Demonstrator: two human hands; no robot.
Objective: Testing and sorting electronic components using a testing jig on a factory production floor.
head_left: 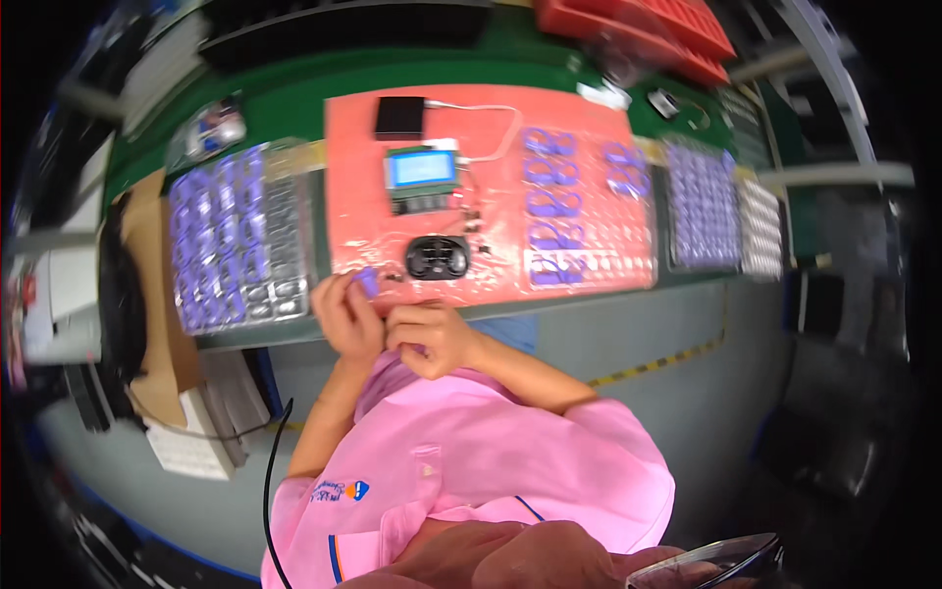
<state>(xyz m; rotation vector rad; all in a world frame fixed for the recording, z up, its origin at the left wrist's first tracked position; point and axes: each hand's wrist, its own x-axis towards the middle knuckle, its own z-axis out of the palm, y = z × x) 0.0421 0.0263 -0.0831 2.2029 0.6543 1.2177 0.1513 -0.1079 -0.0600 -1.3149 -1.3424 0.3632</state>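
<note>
In the head view, the left hand [348,316] is pinched narrow, apparently on one purple piece [366,282], at 8 o'clock from one black oval case [438,257]. The right hand [430,336] is curled; its contents I cannot tell. The piece looks light, stiff and perhaps slick, best gripped by its edges. From the hands, one lit screen [423,169] sits at 12 o'clock; purple-filled trays number one at 10 [221,240], two toward 2 [554,211].
</note>
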